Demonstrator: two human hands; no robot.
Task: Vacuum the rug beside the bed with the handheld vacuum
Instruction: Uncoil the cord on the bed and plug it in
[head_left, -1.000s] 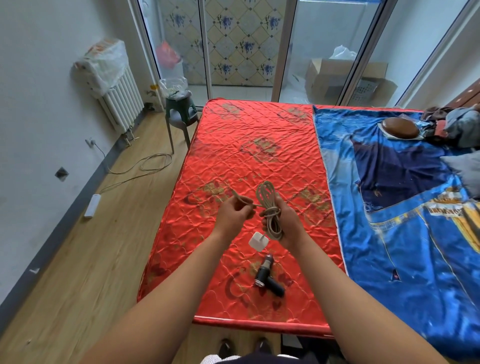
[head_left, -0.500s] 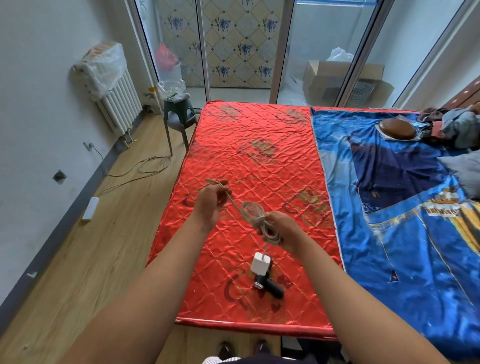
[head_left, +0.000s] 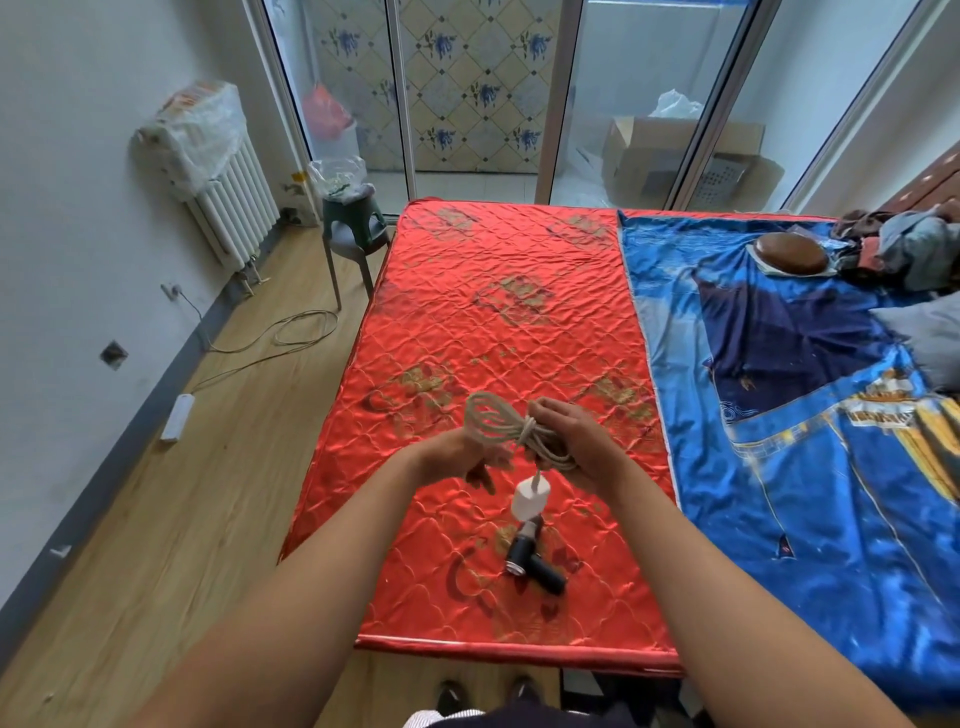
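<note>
The handheld vacuum (head_left: 535, 566) lies untouched on the bed, close to its near edge: a stubby black pistol shape in hard plastic with a bright metal ring at the barrel's mouth. Just above it a glossy white plug (head_left: 531, 501), a rounded block, dangles on a short tail of cord.

Half a second ago the left hand (head_left: 452, 457) was out to the left, drawing a strand clear. Now it is back against the right hand (head_left: 576, 441) and that strand lies as a turn round the middle of the bundle. Both hands have their fingers curled round the cord (head_left: 498, 423), the left at its looped end, the right round the thicker part. So I'd say the charger lead is being wound up, and the vacuuming has not started.

The cord is pale, matt and limp, falling in soft oval loops. Under it the red cover (head_left: 493, 312) is shiny quilted satin stitched in diamonds with gold motifs. To the right a slick blue sheet (head_left: 805, 467) creases loosely. On the left runs a wooden floor (head_left: 208, 493), smooth planks. I can see no rug on it from here. Farther off stand a plastic stool (head_left: 353, 228), a ribbed white radiator (head_left: 234, 208) and tall glass doors (head_left: 467, 104).
</note>
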